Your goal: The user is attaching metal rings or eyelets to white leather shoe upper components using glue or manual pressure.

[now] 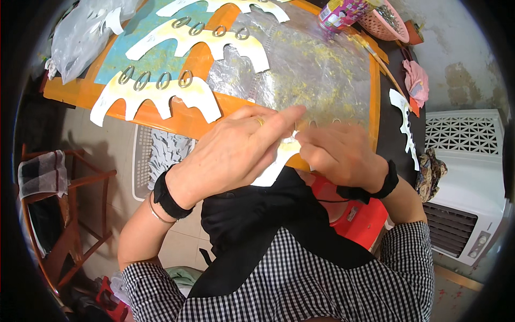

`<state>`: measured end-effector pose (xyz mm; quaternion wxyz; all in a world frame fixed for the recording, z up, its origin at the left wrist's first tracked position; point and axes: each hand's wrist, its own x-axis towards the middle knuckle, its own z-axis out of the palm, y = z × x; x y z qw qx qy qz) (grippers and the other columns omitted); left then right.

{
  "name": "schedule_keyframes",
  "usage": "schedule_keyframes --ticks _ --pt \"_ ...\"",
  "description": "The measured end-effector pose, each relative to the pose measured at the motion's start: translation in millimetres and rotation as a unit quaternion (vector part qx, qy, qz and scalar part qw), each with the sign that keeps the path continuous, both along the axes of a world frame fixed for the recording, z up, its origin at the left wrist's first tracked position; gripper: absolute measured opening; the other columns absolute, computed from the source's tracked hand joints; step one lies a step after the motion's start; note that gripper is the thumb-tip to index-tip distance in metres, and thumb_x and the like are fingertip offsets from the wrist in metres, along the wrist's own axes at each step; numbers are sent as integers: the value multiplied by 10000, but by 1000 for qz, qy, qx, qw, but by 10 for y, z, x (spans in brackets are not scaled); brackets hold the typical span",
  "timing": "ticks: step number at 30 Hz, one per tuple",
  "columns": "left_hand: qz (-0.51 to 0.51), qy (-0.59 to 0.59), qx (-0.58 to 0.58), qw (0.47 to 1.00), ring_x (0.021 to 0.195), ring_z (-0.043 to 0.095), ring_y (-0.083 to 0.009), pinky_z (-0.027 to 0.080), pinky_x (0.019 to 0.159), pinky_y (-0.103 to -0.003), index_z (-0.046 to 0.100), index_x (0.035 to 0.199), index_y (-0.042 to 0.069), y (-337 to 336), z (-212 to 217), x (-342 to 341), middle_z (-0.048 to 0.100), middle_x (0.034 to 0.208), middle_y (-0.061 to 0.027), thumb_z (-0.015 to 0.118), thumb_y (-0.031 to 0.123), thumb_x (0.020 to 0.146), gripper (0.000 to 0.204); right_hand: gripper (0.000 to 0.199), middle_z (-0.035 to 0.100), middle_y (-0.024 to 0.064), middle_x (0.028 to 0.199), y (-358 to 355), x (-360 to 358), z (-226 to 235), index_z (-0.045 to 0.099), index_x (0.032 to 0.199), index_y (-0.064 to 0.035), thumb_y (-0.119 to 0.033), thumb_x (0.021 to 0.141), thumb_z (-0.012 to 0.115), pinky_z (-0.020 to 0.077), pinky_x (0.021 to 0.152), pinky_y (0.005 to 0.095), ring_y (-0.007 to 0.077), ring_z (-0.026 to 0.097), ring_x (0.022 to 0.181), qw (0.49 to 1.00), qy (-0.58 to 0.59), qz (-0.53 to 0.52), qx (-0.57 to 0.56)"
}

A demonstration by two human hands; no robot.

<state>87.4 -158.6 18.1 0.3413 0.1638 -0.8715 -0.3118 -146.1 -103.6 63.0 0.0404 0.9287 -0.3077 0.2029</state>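
At the table's near edge, my left hand closes over a white scalloped cut-out with a yellowish smear, one corner showing below my fingers. My right hand is curled with its fingertips pinched at the cut-out's upper edge, close to my left fingertips. What those fingertips pinch is hidden. Several thin metal rings show faintly just beyond my right knuckles. Farther left lies a similar cut-out with oval metal rings along its yellowed edge. Behind it rests another ringed cut-out, and part of a third shows at the top.
Orange tape and yellow-smeared plastic film cover the table. At the back right stand a pink basket of small metal pieces, a colourful tub and a brush. A white basket stands lower left; an air cooler stands right.
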Motion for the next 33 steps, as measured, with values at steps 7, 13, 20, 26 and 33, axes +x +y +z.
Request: schedule_keyframes --ticks 7,13,20,26,33 --pt "-13 -21 19 1000 1049 670 -328 518 952 -429 500 1384 11 -11 40 11 729 1051 -119 622 -27 839 560 166 597 34 840 80 56 18 517 824 -131 -148 769 673 460 565 277 139 597 642 999 45 -10 -15" --pt "-6 -20 19 1000 1005 689 -330 518 980 -420 541 1346 14 1 41 -1 736 1019 -115 639 -27 835 522 172 648 61 879 82 52 62 513 804 -121 -155 754 675 458 566 260 132 599 641 998 65 -18 9" --pt "1 1 2 1000 966 703 -304 512 1009 -425 558 1338 17 -6 63 -25 740 1016 -102 652 -28 834 515 170 658 62 896 76 42 36 535 816 -114 -152 740 683 459 561 245 121 595 636 998 51 -35 23" --pt "-5 -16 17 1000 961 714 -286 508 1040 -445 567 1318 9 -10 85 -1 742 1038 -106 672 -48 821 510 164 620 34 859 61 30 90 585 916 -109 -148 790 681 479 542 278 145 613 634 996 28 -53 68" --pt "8 29 0 1000 1027 676 -324 526 1009 -444 568 1360 48 -10 41 -40 711 1094 -138 644 -29 839 532 378 615 34 902 31 -121 104 650 1183 -86 -55 807 677 502 527 340 222 647 668 982 -16 -82 170"
